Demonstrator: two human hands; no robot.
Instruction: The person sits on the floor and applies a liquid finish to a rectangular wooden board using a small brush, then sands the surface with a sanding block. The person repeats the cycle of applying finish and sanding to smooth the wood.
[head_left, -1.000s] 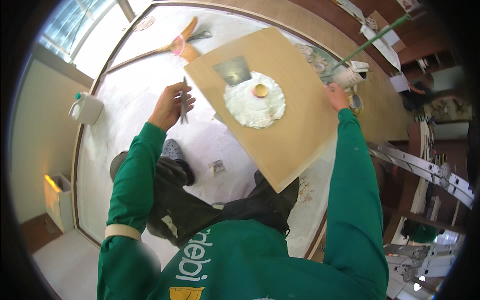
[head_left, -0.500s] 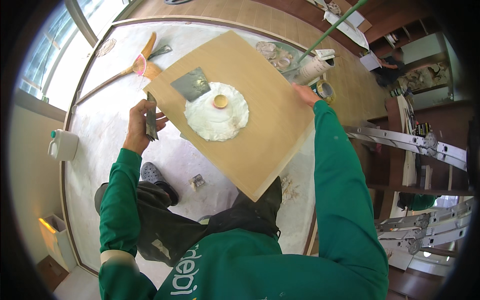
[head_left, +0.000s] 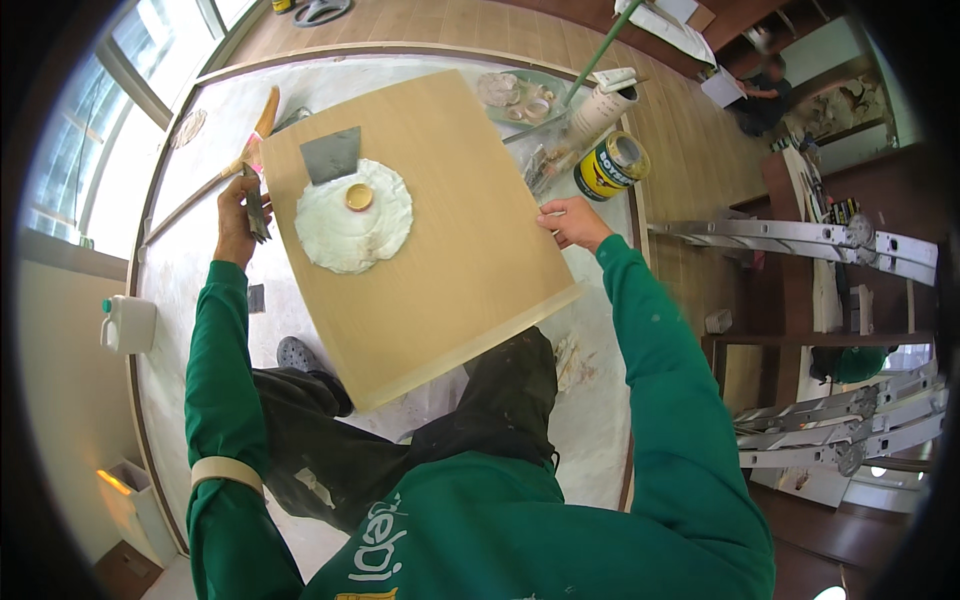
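A square tan board (head_left: 460,310) tilts slightly across the view above my legs, bearing a round white mound of paste (head_left: 340,240), a small tan round lid or cup (head_left: 358,197) on the paste and a grey flat metal blade (head_left: 330,152) at its upper edge. My left hand (head_left: 240,208) is closed on dark flat scrapers (head_left: 256,212), beside or against the board's left edge; I cannot tell whether it touches the board. My right hand (head_left: 568,222) pinches the board's right edge, thumb on top.
Around me are a broom (head_left: 258,130), a tray of bowls (head_left: 520,98), a yellow-and-black can (head_left: 608,166), a white jug (head_left: 128,324), a green pole (head_left: 610,45) and aluminium ladders (head_left: 760,235). Another person (head_left: 765,95) crouches at the upper right with a pale panel (head_left: 722,88).
The board has moved left and turned, its lower edge now less slanted. Both my hands moved left with it, the left one also upward. A dark square on the floor left of it has come into view.
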